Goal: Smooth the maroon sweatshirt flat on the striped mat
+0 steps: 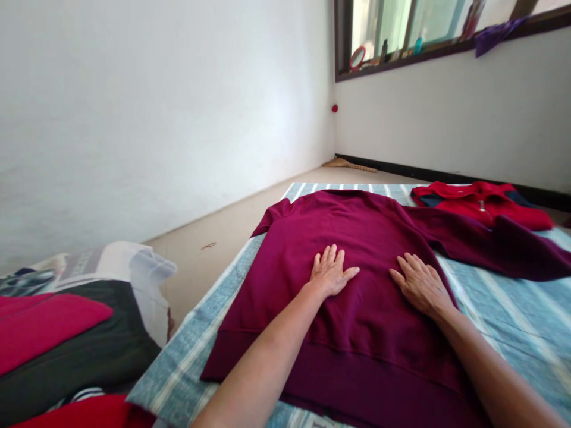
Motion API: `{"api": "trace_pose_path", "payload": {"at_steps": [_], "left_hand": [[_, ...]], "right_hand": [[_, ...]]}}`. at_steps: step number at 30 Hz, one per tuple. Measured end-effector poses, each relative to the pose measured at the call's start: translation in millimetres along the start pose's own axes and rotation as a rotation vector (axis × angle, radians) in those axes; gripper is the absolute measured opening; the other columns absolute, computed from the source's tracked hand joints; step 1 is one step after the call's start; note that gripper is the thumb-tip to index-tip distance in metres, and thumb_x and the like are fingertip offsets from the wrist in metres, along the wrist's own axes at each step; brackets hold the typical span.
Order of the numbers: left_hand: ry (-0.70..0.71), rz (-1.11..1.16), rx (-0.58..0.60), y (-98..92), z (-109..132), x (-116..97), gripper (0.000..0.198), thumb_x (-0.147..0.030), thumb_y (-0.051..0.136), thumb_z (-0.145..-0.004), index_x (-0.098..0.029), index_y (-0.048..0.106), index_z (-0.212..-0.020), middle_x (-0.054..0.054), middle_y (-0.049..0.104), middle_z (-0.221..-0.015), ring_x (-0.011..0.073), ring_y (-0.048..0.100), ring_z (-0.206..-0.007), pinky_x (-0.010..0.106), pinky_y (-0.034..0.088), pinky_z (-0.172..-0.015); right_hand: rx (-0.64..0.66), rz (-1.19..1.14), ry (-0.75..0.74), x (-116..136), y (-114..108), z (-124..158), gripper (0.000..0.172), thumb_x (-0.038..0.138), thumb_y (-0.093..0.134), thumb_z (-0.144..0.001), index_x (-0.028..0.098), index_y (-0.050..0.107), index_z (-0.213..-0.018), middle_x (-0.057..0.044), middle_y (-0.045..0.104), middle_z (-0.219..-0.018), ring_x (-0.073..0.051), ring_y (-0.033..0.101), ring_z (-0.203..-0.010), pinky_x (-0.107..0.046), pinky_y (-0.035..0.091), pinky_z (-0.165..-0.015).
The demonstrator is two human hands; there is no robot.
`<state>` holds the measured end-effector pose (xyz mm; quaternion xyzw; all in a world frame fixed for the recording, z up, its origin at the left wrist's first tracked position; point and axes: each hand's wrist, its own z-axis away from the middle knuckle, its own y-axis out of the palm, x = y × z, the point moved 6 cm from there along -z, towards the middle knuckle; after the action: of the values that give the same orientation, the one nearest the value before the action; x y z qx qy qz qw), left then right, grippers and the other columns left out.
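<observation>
A maroon sweatshirt (357,333) lies spread out on a blue sheet with white stripes (521,321). Its hem band faces me, and one sleeve stretches off to the right. On the middle of the fabric rests my left hand (331,272), palm down with the fingers spread. My right hand (422,284) lies flat near the garment's right side, its fingers a little apart. Neither hand grips anything. Small wrinkles run through the cloth between and below the hands. The left sleeve shows only as a short part at the upper left.
A folded red and navy zip garment (479,205) sits at the back right of the sheet. Piled clothes (93,333) and a white bag (125,261) are at the left. Behind are white walls, a hand broom (350,164) in the corner and a windowsill (401,66) with small items.
</observation>
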<state>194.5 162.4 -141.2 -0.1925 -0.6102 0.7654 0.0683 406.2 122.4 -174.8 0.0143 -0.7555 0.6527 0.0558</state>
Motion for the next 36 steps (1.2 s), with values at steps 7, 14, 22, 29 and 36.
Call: {"api": "trace_pose_path", "payload": {"at_steps": [7, 14, 22, 29, 36], "left_hand": [[-0.123, -0.016, -0.094, -21.6, 16.2, 29.2, 0.082, -0.067, 0.012, -0.091, -0.01, 0.024, -0.148, 0.015, 0.011, -0.157, 0.0267, 0.005, -0.145, 0.046, 0.015, -0.115], [-0.189, -0.101, -0.044, -6.2, 28.5, 57.6, 0.083, -0.068, 0.019, -0.09, -0.008, 0.021, -0.149, 0.015, 0.01, -0.156, 0.0284, 0.005, -0.144, 0.05, 0.013, -0.115], [-0.224, -0.074, -0.042, -15.6, 24.9, 53.5, 0.082, -0.066, 0.018, -0.091, -0.007, 0.024, -0.148, 0.017, 0.013, -0.155, 0.0292, 0.008, -0.144, 0.05, 0.015, -0.114], [-0.092, -0.069, -0.102, -30.7, -7.7, 23.6, 0.077, -0.062, 0.015, -0.094, -0.007, 0.028, -0.146, 0.015, 0.017, -0.155, 0.0266, 0.009, -0.144, 0.045, 0.017, -0.115], [-0.019, -0.092, -0.097, -23.5, -45.8, 15.1, 0.081, -0.065, 0.017, -0.092, -0.008, 0.022, -0.148, 0.013, 0.011, -0.157, 0.0259, 0.004, -0.145, 0.046, 0.01, -0.116]], "right_hand": [[-0.009, 0.032, -0.004, 1.9, 1.6, 0.8, 0.055, 0.043, 0.033, -0.094, 0.011, 0.047, -0.137, -0.013, 0.041, -0.146, -0.028, 0.032, -0.137, -0.045, 0.027, -0.111], [-0.031, 0.022, -0.014, 1.8, 4.1, -0.8, 0.056, 0.044, 0.033, -0.094, 0.011, 0.047, -0.137, -0.014, 0.041, -0.146, -0.028, 0.033, -0.137, -0.045, 0.027, -0.11], [-0.048, 0.004, -0.006, 1.9, 5.3, -1.9, 0.056, 0.046, 0.031, -0.094, 0.013, 0.047, -0.136, -0.013, 0.043, -0.145, -0.027, 0.034, -0.137, -0.044, 0.027, -0.11], [-0.033, 0.021, 0.001, 5.8, 1.2, -2.2, 0.055, 0.045, 0.033, -0.094, 0.012, 0.047, -0.137, -0.012, 0.043, -0.145, -0.027, 0.034, -0.137, -0.044, 0.026, -0.111], [-0.059, -0.012, 0.007, 10.6, -3.9, -1.7, 0.055, 0.044, 0.033, -0.094, 0.011, 0.049, -0.136, -0.013, 0.044, -0.144, -0.028, 0.035, -0.136, -0.046, 0.026, -0.111]]}}
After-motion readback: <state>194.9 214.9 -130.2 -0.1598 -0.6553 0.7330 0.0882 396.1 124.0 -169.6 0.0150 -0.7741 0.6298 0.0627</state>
